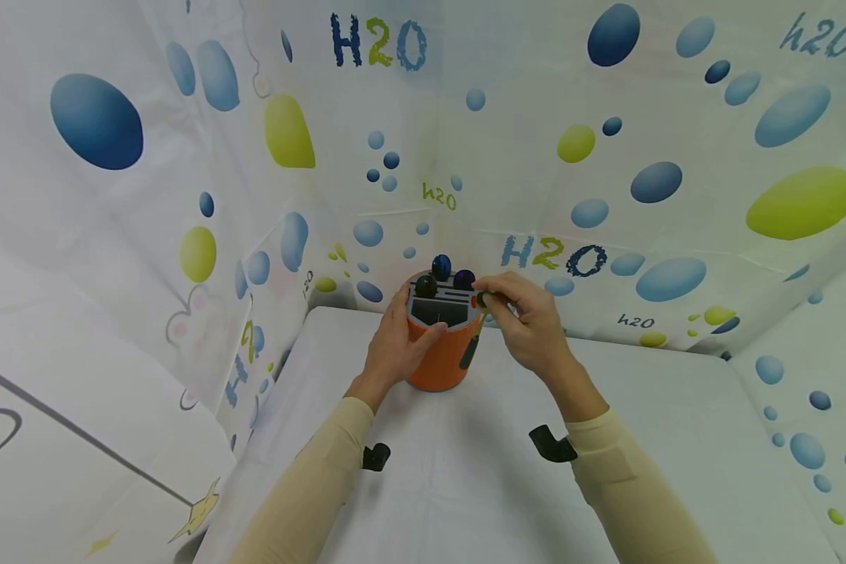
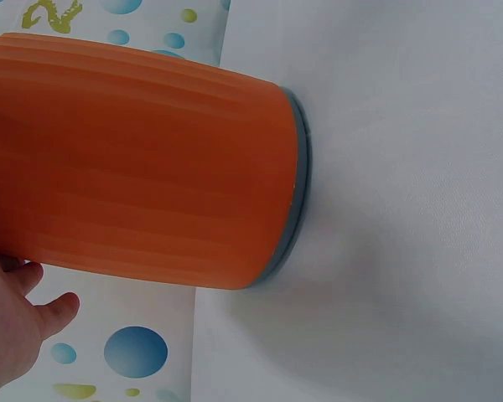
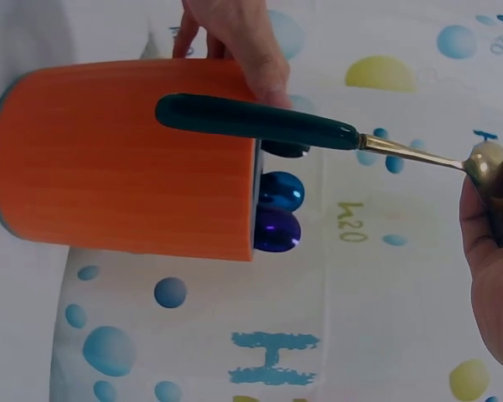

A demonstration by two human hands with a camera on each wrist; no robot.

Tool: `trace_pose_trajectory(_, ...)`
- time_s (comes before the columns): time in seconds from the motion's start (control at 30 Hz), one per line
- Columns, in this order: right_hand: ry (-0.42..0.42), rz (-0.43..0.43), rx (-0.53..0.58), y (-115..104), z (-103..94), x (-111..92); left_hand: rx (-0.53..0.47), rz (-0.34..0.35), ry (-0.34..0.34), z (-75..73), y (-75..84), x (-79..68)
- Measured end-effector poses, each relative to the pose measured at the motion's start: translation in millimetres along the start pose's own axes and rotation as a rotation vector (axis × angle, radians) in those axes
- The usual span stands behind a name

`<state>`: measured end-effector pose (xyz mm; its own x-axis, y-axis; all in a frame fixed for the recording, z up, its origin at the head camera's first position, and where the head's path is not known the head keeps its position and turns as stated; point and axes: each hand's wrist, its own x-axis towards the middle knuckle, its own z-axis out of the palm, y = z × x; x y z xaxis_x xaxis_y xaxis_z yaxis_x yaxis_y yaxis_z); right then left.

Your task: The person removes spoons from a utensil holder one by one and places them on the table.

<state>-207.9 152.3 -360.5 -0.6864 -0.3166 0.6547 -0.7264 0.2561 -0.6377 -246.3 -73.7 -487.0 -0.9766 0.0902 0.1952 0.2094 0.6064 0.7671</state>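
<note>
An orange utensil holder [image 1: 437,356] with a grey slotted top stands upright on the table. My left hand [image 1: 398,345] grips its upper left side, thumb at the front rim. Blue [image 3: 282,192], purple [image 3: 277,229] and dark, shiny rounded ends, like spoon bowls, stick up from the top. Beside the holder's upper right, my right hand [image 1: 532,325] pinches a spoon [image 3: 256,121] by its gold-coloured bowl end. Its dark green handle hangs downward in front of the holder's right side, seemingly outside the slots. Fingers partly hide the bowl.
White cloth covers the table [image 1: 423,486]. Close behind the holder rises a white backdrop [image 1: 465,157] printed with blue and green drops and H2O lettering, and it continues along both sides. Black bands [image 1: 553,445] show at both forearms.
</note>
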Motion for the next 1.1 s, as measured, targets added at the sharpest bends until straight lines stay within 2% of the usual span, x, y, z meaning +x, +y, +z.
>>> trace_pose_trajectory(0.3, -0.011, 0.001, 0.036, 2, 1.3, -4, -0.004, 0.007, 0.001, -0.3, -0.4, 0.4)
trace_pose_trajectory(0.67, -0.042, 0.07, 0.079, 7, 1.6, -14, 0.005, 0.009, 0.008, 1.4, -1.7, 0.5)
trace_pose_trajectory(1.1, -0.058, 0.103, 0.058, 8, 4.3, -21, 0.005, -0.008, 0.002, 1.2, 0.4, -0.6)
